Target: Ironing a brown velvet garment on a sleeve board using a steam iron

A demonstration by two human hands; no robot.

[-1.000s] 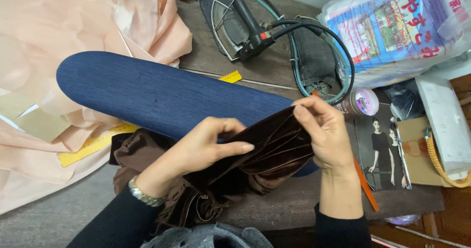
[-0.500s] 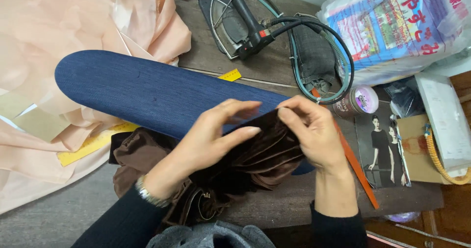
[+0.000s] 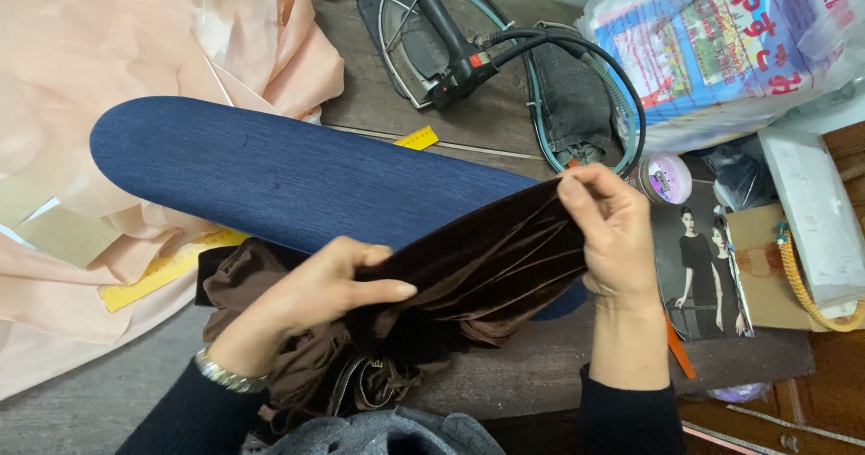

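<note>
A dark brown velvet garment (image 3: pixel 487 266) lies bunched over the near end of a long blue padded sleeve board (image 3: pixel 270 176). My left hand (image 3: pixel 315 293) grips a fold of the brown fabric near its middle, thumb on top. My right hand (image 3: pixel 613 230) pinches the fabric's upper right edge and holds it pulled taut. A metal zipper (image 3: pixel 356 378) shows in the bunched part near my body. A watch sits on my left wrist.
A black-handled iron (image 3: pixel 432 45) with a hose rests on its mat at the back. Peach fabric (image 3: pixel 108 50) is piled at left over a yellow ruler (image 3: pixel 167 270). A printed plastic bag (image 3: pixel 730 40), a round tape roll (image 3: pixel 665 177), a photo print (image 3: pixel 703 266) and a box (image 3: pixel 815 221) crowd the right.
My right hand has shifted right and up, stretching the brown fabric out. My left hand has slid back down the fabric toward me.
</note>
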